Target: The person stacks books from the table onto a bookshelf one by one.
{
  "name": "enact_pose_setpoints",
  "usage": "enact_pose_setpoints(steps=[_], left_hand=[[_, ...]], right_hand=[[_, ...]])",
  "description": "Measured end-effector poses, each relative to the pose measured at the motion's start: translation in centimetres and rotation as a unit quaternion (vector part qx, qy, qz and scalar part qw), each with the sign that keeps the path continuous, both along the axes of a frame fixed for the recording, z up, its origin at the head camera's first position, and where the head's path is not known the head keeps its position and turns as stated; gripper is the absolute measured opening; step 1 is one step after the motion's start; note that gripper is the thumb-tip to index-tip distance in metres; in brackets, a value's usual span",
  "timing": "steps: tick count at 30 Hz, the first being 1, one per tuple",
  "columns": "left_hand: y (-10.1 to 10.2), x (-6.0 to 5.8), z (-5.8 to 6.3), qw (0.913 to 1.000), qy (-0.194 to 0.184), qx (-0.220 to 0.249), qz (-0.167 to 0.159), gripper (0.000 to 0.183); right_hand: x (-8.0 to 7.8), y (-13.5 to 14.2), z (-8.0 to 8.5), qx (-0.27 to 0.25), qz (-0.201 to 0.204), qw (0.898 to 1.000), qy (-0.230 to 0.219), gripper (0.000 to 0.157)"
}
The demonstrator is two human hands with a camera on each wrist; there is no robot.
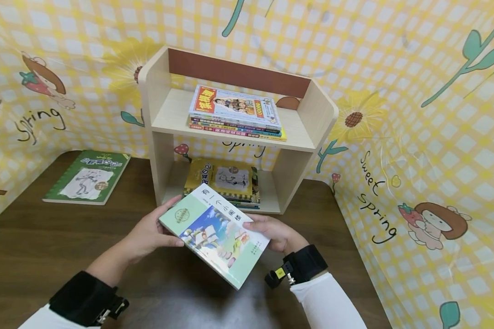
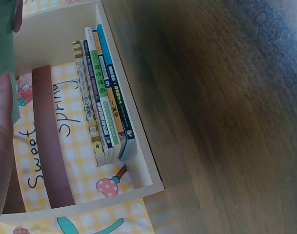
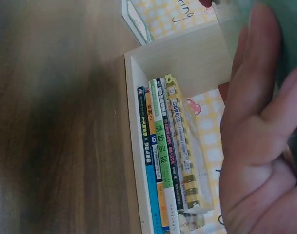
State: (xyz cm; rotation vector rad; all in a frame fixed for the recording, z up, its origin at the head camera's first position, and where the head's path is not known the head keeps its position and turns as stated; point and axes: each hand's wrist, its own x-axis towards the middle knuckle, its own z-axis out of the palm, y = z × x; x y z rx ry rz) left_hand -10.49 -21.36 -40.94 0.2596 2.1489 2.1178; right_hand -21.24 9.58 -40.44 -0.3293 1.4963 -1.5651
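A thin green-and-white book [image 1: 214, 235] with a picture of a blue sky on its cover is held tilted in front of the shelf. My left hand [image 1: 154, 230] grips its left corner, thumb on the cover. On the opposite edge, my right hand [image 1: 273, 233] pinches it, thumb on top and the other fingers behind. Behind the book stands a small two-tier wooden bookshelf [image 1: 160, 160]. On its lower tier lies a stack of books with a yellow one [image 1: 226, 176] on top, partly hidden by the held book. Several spines [image 3: 160, 151] of that stack show in the right wrist view.
A pile of books [image 1: 236, 112] lies flat on the upper tier. A green book [image 1: 88, 178] lies on the dark wooden table [image 1: 45, 256] left of the shelf. Yellow checked cloth [image 1: 428, 151] with printed flowers hangs around the table.
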Motion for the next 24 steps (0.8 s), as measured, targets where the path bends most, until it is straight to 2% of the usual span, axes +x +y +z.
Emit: enact_pose_setpoints(steps=[7, 12, 18, 21, 24], left_hand=[[0.1, 0.2, 0.2, 0.9993, -0.003, -0.016, 0.033, 0.098], [-0.1, 0.2, 0.2, 0.9976, -0.004, -0.036, 0.060, 0.096], [0.1, 0.3, 0.3, 0.9940, 0.005, -0.044, 0.100, 0.095], [0.4, 0.3, 0.4, 0.9924, 0.011, -0.028, 0.119, 0.095], [0.9, 0.2, 0.5, 0.9894, 0.015, -0.006, 0.144, 0.096]], right_hand=[[-0.2, -0.3, 0.4, 0.024, -0.026, 0.999, 0.017, 0.048], [-0.1, -0.7, 0.6, 0.037, -0.095, 0.994, 0.028, 0.044], [0.1, -1.7, 0.8, 0.045, -0.185, 0.980, 0.049, 0.043], [0.2, -2.1, 1.0, 0.048, -0.240, 0.969, 0.045, 0.047], [0.5, -2.5, 1.3, 0.042, -0.271, 0.961, 0.041, 0.051]])
